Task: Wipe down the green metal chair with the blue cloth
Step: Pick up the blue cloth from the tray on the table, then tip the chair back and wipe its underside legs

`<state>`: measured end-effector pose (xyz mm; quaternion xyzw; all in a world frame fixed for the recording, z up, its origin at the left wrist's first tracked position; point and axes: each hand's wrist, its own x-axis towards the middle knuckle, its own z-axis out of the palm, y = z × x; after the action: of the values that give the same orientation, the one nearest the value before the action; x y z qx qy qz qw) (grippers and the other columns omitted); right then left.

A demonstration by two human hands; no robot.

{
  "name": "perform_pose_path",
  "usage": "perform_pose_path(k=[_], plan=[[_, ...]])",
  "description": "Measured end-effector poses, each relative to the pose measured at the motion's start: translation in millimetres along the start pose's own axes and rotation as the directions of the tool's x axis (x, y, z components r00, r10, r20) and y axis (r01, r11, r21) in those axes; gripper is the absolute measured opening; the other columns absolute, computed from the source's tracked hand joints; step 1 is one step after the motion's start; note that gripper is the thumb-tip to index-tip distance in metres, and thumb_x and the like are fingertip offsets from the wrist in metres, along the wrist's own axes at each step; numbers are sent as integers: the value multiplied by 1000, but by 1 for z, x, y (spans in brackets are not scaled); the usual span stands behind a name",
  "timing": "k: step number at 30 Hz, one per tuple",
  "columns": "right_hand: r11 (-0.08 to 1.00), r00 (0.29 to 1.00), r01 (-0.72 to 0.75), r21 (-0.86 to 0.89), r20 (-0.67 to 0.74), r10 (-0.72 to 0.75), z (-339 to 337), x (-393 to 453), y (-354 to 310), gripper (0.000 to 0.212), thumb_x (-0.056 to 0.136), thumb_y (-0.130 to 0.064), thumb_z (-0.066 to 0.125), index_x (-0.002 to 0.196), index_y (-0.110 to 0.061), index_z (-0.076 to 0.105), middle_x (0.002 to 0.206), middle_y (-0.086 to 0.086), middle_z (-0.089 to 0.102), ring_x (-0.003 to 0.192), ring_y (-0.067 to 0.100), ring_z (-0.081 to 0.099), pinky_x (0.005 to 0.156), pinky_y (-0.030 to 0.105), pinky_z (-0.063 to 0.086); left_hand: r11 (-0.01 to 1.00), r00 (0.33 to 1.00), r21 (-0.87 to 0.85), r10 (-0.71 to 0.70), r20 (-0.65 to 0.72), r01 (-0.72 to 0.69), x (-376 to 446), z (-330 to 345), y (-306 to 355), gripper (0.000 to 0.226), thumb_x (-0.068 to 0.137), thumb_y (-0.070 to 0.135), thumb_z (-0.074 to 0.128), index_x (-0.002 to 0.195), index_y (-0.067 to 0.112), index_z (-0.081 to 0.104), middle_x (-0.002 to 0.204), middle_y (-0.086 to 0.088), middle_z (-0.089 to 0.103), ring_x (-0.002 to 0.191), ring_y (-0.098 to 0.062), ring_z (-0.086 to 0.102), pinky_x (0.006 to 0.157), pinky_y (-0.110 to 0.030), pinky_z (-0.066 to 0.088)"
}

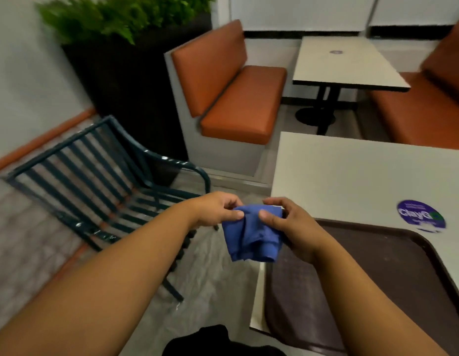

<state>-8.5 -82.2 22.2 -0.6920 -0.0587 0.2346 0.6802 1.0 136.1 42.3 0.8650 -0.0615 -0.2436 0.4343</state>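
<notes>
Holding: left hand (218, 208) and right hand (285, 222) both pinch the top edge of the blue cloth (251, 235), thumb against fingers, at centre frame; the rest hangs bunched and loose below.
Cloth position: in the air between the two hands, over the floor, just left of the near table (364, 176) edge; touching neither chair nor table.
Chair: green metal chair (100, 176) stands at left of frame, slatted back and seat, curved armrest reaching toward centre; not touched by cloth or either hand. Wiping, by my reading, not yet begun.
Risk, grip: cloth held only by fingertip pinches; if one pinch opens while it is being refolded, the hanging part could slip to the floor and pick up dirt.
Risk, slats: a loose, bunched cloth could snag in the gaps between slats or skip the bars' sides; a flatter pad would likely cover better.
Risk, reach: the chair sits low and left of the hands; leaning across could bring the right forearm against the brown tray (377, 278) at lower right, which appears to overhang the table's near edge.
Risk, view: frame is motion-blurred at left, so dirt on the chair cannot be judged.
</notes>
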Motion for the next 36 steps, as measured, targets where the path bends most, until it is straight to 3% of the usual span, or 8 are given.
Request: perform_pose_path(k=[5, 9, 14, 17, 21, 25, 28, 36], plan=[[987, 944, -158, 30, 297, 142, 55, 33, -3, 42, 61, -7, 85, 101, -4, 72, 104, 20, 71, 91, 32, 69, 83, 43, 55, 996, 989, -88, -25, -146, 12, -49, -29, -41, 9, 94, 11, 52, 96, 16, 60, 95, -5, 64, 85, -14, 57, 79, -32, 47], [900, 846, -324, 293, 516, 136, 113, 50, -3, 45, 70, -6, 59, 114, -4, 67, 108, 22, 65, 92, 32, 64, 83, 44, 52, 978, 950, -203, -23, -310, -43, -80, -45, -69, 11, 92, 8, 56, 93, 18, 62, 98, -12, 61, 88, -17, 55, 83, -38, 46], [772, 700, -478, 419, 712, 47, 180, 65, 8, 53, 82, -6, 42, 135, -2, 50, 136, 28, 48, 120, 43, 49, 102, 71, 30, 973, 860, -226, -80, -504, -42, -118, -75, -108, 9, 84, 17, 69, 87, 25, 65, 85, -1, 64, 75, -8, 58, 70, -26, 51], [716, 632, -540, 443, 775, -3, 215, 76, 22, 50, 86, -9, 44, 135, -2, 50, 140, 26, 47, 122, 44, 51, 99, 71, 35, 971, 824, -240, -141, -549, 6, -136, -92, -141, 10, 82, 26, 71, 91, 27, 66, 87, 2, 63, 74, -6, 57, 70, -24, 51], [642, 683, -577, 505, 730, 40, 254, 94, 46, 50, 78, -9, 61, 128, 1, 57, 132, 28, 53, 116, 45, 55, 92, 66, 43, 933, 735, -353, -288, -614, 71, -157, -114, -196, 5, 86, 31, 66, 90, 30, 66, 88, 7, 63, 79, -8, 58, 70, -24, 46], [559, 754, -592, 581, 644, 128, 285, 109, 73, 40, 80, -10, 55, 116, 2, 66, 124, 27, 60, 110, 42, 61, 86, 58, 51, 878, 668, -452, -433, -606, 159, -177, -134, -256, 5, 90, 31, 60, 91, 28, 64, 94, 3, 64, 85, -16, 61, 68, -25, 47], [492, 791, -598, 633, 565, 234, 300, 115, 97, 33, 84, -8, 49, 106, 4, 70, 120, 28, 62, 105, 42, 64, 83, 56, 53, 857, 665, -459, -486, -568, 235, -185, -145, -296, 5, 91, 32, 57, 92, 30, 62, 98, 2, 63, 88, -18, 62, 66, -26, 46], [491, 775, -613, 619, 350, 527, 327, 131, 160, 43, 83, -22, 55, 124, -8, 56, 125, 24, 59, 108, 45, 58, 96, 66, 39, 792, 666, -519, -579, -470, 322, -161, -135, -382, 3, 90, 30, 59, 87, 31, 61, 96, 2, 60, 91, -20, 60, 69, -28, 45]])
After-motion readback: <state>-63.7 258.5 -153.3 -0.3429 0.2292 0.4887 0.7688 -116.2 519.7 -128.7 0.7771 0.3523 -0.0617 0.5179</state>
